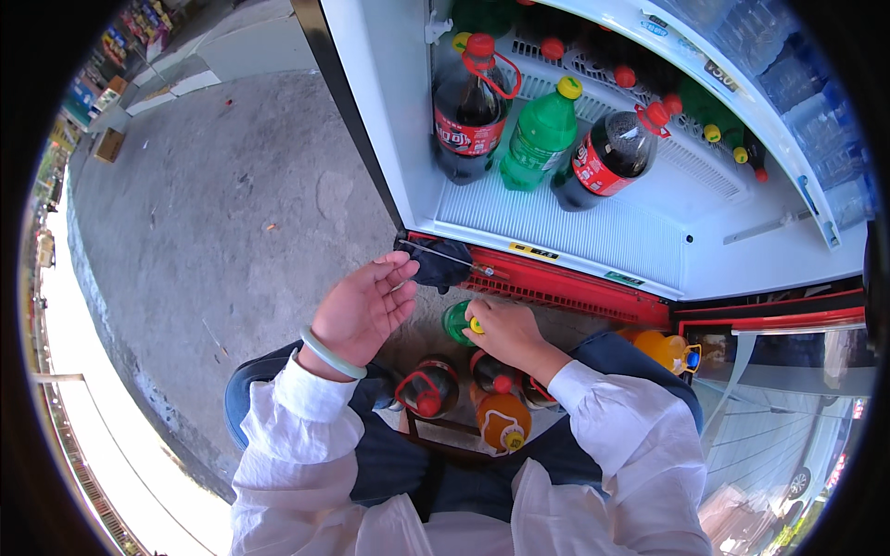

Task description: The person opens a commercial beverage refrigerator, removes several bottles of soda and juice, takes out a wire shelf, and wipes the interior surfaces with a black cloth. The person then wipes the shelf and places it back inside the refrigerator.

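My right hand (pixel 509 332) grips a green soda bottle (pixel 454 322) by its neck, just under the yellow cap, in front of the fridge's red base. My left hand (pixel 363 306) is raised with its palm turned inward and its fingers loosely curled, holding nothing. Just past its fingertips are a black cloth or bag (pixel 445 267) and a thin metal rod (pixel 438 251). Inside the open white fridge, a large cola bottle (pixel 469 132), a green soda bottle (pixel 539 139) and a second cola bottle (pixel 605 160) stand in a row on the ribbed floor.
Between my knees stand several bottles, among them a cola bottle (pixel 434 382) and an orange drink bottle (pixel 499 417). Another orange drink bottle (pixel 657 349) is beside my right knee. A wire shelf (pixel 723 167) holds more bottles. The glass door (pixel 772 396) hangs at right.
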Demonstrator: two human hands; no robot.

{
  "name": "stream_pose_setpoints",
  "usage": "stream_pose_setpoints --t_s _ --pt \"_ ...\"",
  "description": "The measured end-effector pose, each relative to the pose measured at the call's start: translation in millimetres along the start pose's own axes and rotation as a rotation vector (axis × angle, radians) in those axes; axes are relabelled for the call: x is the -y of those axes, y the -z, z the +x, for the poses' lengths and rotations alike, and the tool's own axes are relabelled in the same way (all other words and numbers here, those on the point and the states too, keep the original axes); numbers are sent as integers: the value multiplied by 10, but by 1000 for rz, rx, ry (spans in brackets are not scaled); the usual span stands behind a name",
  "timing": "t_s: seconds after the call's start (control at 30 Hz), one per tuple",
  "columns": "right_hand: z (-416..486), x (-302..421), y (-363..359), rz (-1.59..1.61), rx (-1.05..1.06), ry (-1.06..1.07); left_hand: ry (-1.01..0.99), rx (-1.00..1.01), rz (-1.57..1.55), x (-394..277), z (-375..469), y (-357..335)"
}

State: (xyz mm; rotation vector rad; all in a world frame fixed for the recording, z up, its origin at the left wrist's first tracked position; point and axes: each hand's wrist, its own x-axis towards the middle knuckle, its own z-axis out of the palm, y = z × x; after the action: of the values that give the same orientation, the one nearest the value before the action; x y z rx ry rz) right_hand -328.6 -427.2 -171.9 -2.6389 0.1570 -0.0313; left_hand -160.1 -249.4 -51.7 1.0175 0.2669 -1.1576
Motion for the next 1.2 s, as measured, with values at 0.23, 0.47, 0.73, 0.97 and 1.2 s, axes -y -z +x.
stream_pose_setpoints --t_s 0.23,0.47,0.73,0.97,1.2 --pt "-73 39 -262 -140 101 44 20 28 -16 50 -41 73" --pt "39 -2 228 -285 21 55 46 16 -7 83 45 71" --pt "830 -765 2496 -898 -870 -271 50 -20 14 137 45 67" --pt "500 -648 2428 -606 -610 -450 45 -14 30 170 94 134" --pt "-117 -663 2059 -63 -1194 -306 64 8 64 211 105 33"
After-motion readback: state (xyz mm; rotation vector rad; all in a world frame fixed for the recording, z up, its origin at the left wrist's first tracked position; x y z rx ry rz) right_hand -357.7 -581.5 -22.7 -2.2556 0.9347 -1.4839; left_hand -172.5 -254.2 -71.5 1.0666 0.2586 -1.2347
